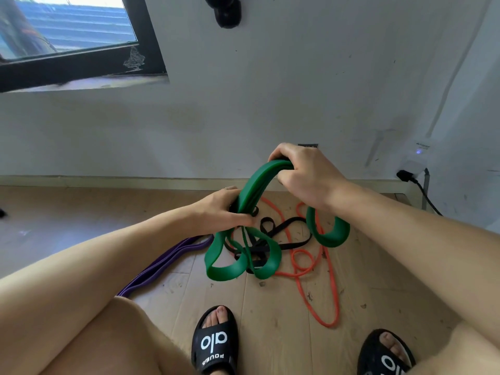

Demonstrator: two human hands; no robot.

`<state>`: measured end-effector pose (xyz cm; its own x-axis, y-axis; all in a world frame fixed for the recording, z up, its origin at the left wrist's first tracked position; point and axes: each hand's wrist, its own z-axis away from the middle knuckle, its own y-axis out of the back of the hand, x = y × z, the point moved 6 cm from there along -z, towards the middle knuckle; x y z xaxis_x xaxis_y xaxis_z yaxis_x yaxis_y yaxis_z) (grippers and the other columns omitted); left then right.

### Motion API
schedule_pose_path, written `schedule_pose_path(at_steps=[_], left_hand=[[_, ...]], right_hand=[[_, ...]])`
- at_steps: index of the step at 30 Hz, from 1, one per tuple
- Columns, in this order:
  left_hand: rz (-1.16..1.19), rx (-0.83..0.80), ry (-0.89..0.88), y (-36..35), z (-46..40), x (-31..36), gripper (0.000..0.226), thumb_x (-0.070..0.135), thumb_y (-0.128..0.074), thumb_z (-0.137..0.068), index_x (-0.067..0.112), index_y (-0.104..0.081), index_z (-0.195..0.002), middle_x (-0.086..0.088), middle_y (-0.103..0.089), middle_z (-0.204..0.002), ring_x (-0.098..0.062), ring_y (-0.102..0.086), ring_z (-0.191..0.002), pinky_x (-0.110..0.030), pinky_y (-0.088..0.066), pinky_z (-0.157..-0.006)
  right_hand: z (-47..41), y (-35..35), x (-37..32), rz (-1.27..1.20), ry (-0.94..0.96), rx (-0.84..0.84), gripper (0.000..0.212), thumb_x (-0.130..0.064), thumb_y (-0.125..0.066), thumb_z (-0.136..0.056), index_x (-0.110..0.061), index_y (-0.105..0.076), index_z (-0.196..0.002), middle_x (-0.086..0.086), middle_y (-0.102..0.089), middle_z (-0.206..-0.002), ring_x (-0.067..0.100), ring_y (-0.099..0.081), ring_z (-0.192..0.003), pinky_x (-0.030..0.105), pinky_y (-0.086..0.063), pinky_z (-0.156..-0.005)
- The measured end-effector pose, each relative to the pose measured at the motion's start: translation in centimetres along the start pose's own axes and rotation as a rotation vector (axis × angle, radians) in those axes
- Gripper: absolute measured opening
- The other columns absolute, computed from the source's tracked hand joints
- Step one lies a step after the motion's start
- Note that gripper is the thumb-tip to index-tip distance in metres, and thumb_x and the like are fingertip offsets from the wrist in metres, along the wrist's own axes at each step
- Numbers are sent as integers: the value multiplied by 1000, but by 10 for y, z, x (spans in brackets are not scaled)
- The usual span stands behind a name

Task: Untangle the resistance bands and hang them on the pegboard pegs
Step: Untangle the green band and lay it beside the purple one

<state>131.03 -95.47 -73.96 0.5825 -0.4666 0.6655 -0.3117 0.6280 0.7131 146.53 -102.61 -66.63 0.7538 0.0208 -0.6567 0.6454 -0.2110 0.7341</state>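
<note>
The wide green resistance band [250, 190] is arching through the air between two hands, its flat, matte rubber doubled into several layers along the arch, and it is hanging just above the wooden floor [270, 320], in front of the white wall [243, 104]. The right hand [305, 177] is gripping the top of that arch, fingers curled over the layers, while the left hand [224, 209] is pinching the lower end of the arch, thumb and fingers closed around the green band and a bit of black strap. Below the left hand the green band is drooping in two loops, and to the right of the arch, under the right wrist, another green loop is curling. One thin black strap band [281, 234] is threading through the green loops and lying tangled under them. One orange tube band [324, 288] is sprawling on the floor behind and to the right of the green loops, in long coils. One purple band [162, 263] is lying flat on the floor to the left of the green loops, apart from the tangle. Two black slide sandals [215, 345] are standing on the floor nearer the camera than the green band, with a foot in each.
</note>
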Motion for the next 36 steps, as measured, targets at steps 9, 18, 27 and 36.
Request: schedule_pose_path(at_steps=[9,18,27,36], left_hand=[[-293,-12,-41,26,20,-41,27,37,-77,-87,40,-50,-88,10,-57,-79,-5,-54,-65,-18,-40,-58],[-278,-198,275,22,111,-189,32,44,-76,-88,44,-46,-100,14,-60,-90,-4,-59,-74,-21,-45,-64],[-15,-177,630,-43,191,-352,5,40,-58,-100,39,-60,-104,2,-71,-89,-12,-70,-77,-34,-59,-76],[-120,-83,788,-106,209,-460,34,36,-68,-86,30,-36,-98,9,-50,-96,-16,-56,-80,-31,-41,-62]], right_hand=[[-9,-30,29,141,-75,-225,15,-14,-49,-93,-20,-48,-107,7,-61,-94,25,-59,-85,44,-50,-72],[-38,-150,3,328,114,-610,10,-17,-46,-97,-24,-46,-104,8,-58,-78,23,-53,-64,37,-41,-56],[-58,-327,23,442,322,-868,21,-29,-51,-104,-33,-48,-124,-10,-60,-94,0,-52,-73,16,-36,-59],[-72,-482,74,553,462,-965,15,-31,-45,-104,-31,-45,-119,3,-61,-100,25,-59,-84,41,-50,-69]])
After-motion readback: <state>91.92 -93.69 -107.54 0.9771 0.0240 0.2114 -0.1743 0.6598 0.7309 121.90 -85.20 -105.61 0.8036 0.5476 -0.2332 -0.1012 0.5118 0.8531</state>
